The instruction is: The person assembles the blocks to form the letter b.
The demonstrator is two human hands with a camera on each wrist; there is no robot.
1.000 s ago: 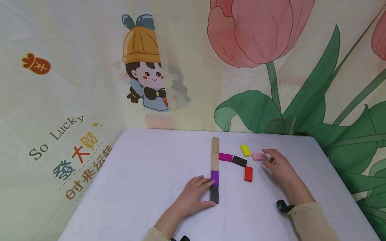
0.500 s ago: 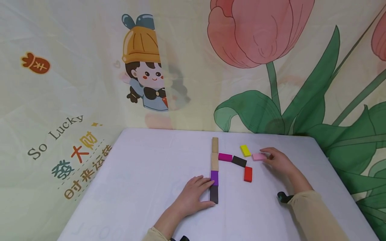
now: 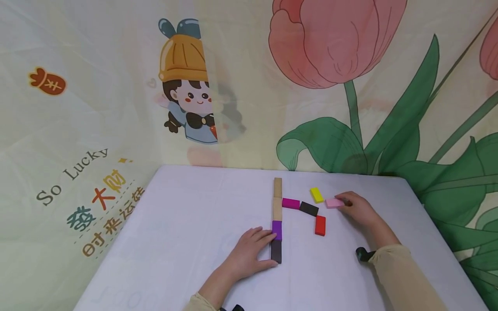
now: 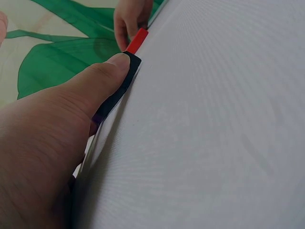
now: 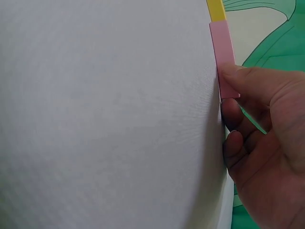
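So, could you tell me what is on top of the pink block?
A finger of the right hand rests on the pink block's near end; whatever lies beneath those fingers is hidden.

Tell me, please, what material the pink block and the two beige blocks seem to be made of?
The pink block looks like painted wood or plastic: flat matte colour, sharp edges, no grain visible, so I cannot tell which. The two beige blocks look like bare wood, judging by their natural tan tone; grain is too small to confirm.

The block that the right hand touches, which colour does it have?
Pale pink. The block under the right hand shows best in the right wrist view.
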